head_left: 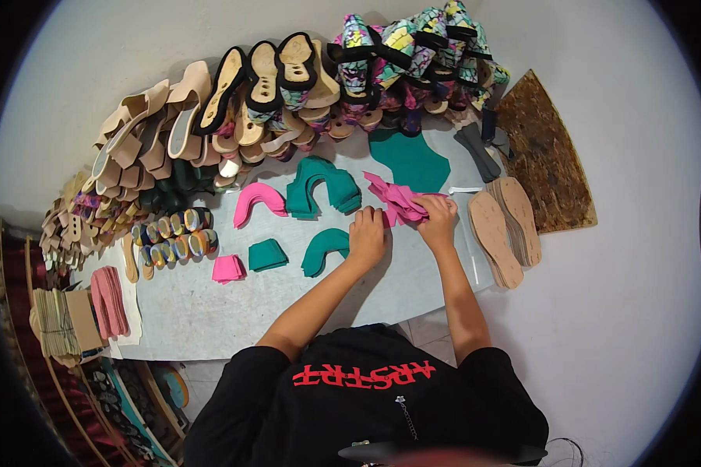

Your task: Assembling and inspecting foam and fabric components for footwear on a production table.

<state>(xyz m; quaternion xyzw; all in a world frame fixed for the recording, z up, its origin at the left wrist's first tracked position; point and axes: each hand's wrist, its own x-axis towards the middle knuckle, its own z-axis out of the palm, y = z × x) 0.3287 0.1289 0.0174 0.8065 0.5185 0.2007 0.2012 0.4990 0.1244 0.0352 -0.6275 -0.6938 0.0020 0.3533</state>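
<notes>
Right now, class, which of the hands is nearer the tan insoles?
Right: the right hand sits left of the tan insoles, not touching; the left hand is farther left.

1. Sandals (262,74) lie along the back of the table (195,319).
2. A bundle (397,202) lies between the left hand (367,237) and right hand (438,218).
3. Insoles (494,237) lie right of the hands; cut pieces (268,254), left.

Plain pink pieces (397,201), green sheet (410,161), multicoloured patterned sandals (395,61)

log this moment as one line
right hand: holding bunched pink pieces | left hand: at their edge | nearby: lower green curved stack, tan insoles
</notes>
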